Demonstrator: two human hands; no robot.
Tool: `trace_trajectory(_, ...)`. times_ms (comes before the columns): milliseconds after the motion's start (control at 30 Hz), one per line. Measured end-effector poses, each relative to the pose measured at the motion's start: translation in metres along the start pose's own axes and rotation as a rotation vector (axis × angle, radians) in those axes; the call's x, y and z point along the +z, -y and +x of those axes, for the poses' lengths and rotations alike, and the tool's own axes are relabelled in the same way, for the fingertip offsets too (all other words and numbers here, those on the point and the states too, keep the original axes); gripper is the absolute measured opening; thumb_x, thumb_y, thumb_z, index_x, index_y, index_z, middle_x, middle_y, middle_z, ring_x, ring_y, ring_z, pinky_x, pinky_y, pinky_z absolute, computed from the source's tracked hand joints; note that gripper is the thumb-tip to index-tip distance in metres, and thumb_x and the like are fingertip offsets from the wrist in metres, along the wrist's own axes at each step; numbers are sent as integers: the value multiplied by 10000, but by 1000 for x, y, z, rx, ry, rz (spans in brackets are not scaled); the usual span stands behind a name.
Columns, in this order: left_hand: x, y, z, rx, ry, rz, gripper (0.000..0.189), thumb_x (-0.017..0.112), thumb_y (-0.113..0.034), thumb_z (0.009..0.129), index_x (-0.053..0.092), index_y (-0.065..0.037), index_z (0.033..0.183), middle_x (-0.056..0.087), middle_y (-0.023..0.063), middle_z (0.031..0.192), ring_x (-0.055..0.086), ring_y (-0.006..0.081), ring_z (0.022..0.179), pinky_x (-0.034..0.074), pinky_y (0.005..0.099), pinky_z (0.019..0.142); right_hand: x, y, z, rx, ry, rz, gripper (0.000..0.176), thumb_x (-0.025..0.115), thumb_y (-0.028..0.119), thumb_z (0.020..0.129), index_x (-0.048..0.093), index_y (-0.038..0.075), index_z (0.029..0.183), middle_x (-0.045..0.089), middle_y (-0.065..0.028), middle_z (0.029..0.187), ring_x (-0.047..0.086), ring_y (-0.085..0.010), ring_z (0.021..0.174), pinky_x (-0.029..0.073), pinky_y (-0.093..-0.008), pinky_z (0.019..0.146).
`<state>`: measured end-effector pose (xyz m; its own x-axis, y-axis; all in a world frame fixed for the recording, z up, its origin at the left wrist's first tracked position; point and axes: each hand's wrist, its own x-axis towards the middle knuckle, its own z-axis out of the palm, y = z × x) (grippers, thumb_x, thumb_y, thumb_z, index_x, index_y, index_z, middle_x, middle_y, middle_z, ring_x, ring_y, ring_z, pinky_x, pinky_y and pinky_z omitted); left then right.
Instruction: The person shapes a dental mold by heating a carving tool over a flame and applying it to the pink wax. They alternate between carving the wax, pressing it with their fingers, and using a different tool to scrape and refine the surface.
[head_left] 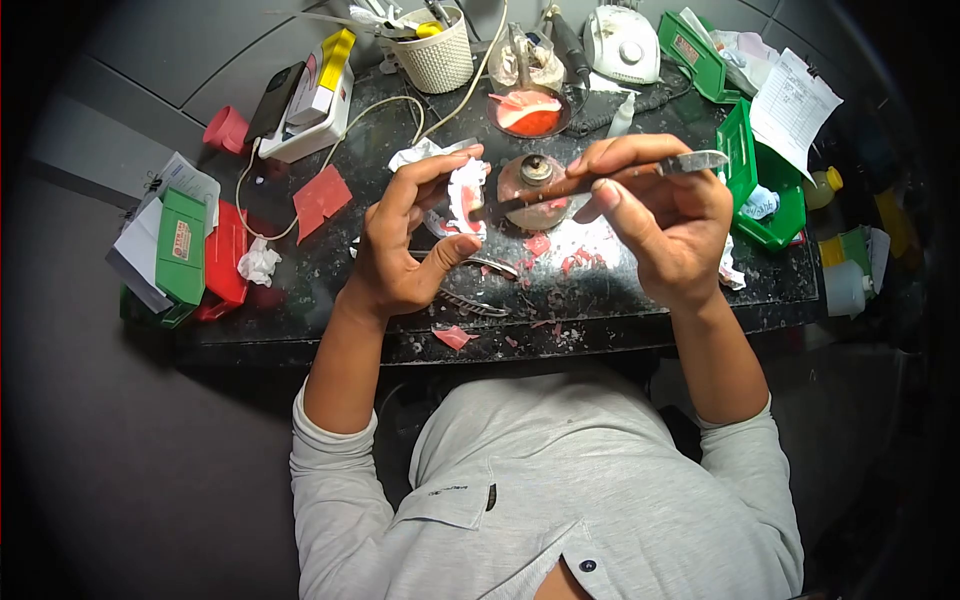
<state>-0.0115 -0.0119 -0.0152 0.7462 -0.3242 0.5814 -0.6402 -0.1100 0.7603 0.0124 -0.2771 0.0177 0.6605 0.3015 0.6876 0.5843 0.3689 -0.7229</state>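
Note:
My left hand (395, 240) grips a dental cast (466, 196) between thumb and fingers, white along its edges with pink wax on it. In my right hand (665, 220) is a wax knife (575, 187), held level by its brown handle. One end of the knife meets the pink wax on the cast; its wide metal end (695, 162) points right, past my fingers. Behind the knife stands a spirit lamp (520, 215) with a metal neck, partly covered by the handle. Pink wax scraps (583, 262) lie on the black bench below my hands.
A dish of red and pink wax (527, 118) sits at the back. To the left are a pink wax sheet (323, 203) and green and red boxes (182, 245). Metal tools (475, 303) lie near the front edge. An open green box (770, 205) stands at right.

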Motion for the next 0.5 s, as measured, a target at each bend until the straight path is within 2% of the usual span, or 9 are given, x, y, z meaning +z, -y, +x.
trace_trajectory(100,0,2,-1,-6,12,-47,672,805,-179,909,429,59,1412,532,291,1473,551,291,1360,434,376,1128,2,-1,2,43,-38,-29,204,637,-31,959,606,-81,1155,677,-226,1117,715,-256,982,642,-321,725)
trace_trajectory(233,2,0,-1,-40,1,-110,681,800,-204,916,409,51,1411,515,292,1486,541,286,1366,425,384,1135,-3,1,1,114,-11,121,190,667,-22,974,629,-86,1149,720,-185,1089,736,-228,998,634,-318,793)
trace_trajectory(300,1,0,-1,-25,10,-97,683,795,-220,921,400,47,1410,519,289,1478,538,286,1367,421,393,1138,-7,-3,2,116,-1,67,194,643,-11,966,614,-73,1148,684,-213,1110,718,-266,994,644,-325,711)
trace_trajectory(500,3,0,0,-9,10,-77,676,802,-222,914,421,52,1401,536,284,1458,557,291,1348,427,395,1135,3,0,3,130,-84,8,181,647,-12,962,620,-73,1131,689,-216,1097,723,-279,1007,645,-327,721)
